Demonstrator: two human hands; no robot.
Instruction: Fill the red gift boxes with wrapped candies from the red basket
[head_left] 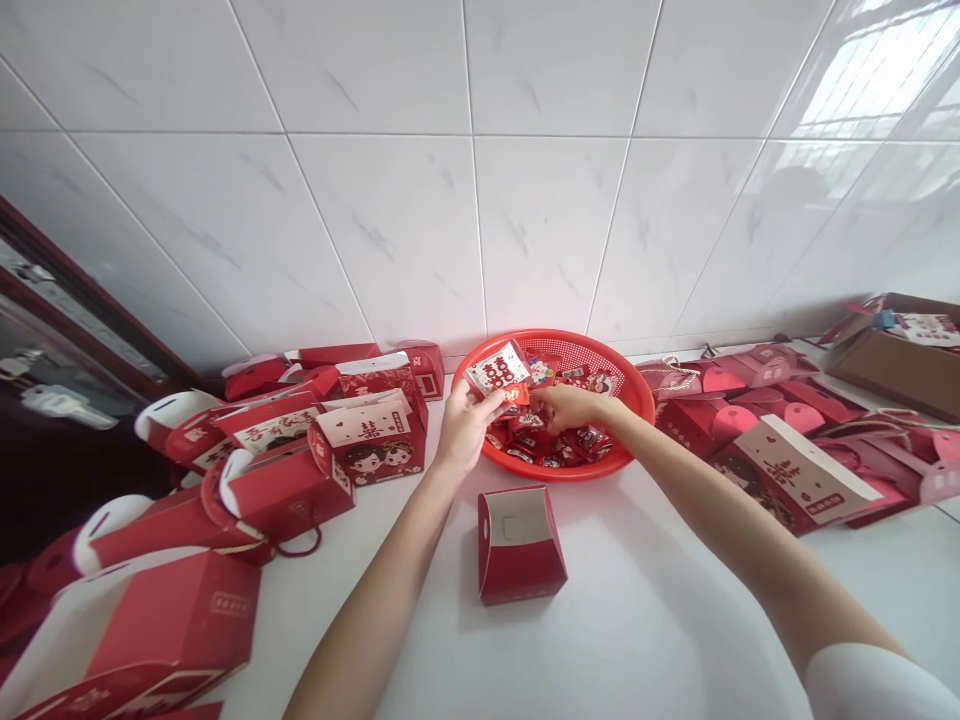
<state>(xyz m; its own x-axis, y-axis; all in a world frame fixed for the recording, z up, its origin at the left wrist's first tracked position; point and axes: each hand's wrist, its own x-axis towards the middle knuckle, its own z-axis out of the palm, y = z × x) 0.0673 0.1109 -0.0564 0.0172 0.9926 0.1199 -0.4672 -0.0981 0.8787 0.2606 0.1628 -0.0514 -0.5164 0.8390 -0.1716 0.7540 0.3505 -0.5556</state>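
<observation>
From afar I see a marbled tile wall (pixel 551 225), a window reflection (pixel 877 80) on its right, metal keys (pixel 67 405) beyond its left.

From my remote seat I had the basket (pixel 555 475) below the left hand (pixel 460 430)'s grip, sweets (pixel 591 440) inside it. Nearer the camera than that grip, one box (pixel 523 570) stood on the table (pixel 637 620); more boxes (pixel 289 490) lay left, other boxes (pixel 784 475) right, the wall (pixel 555 220) behind.
</observation>
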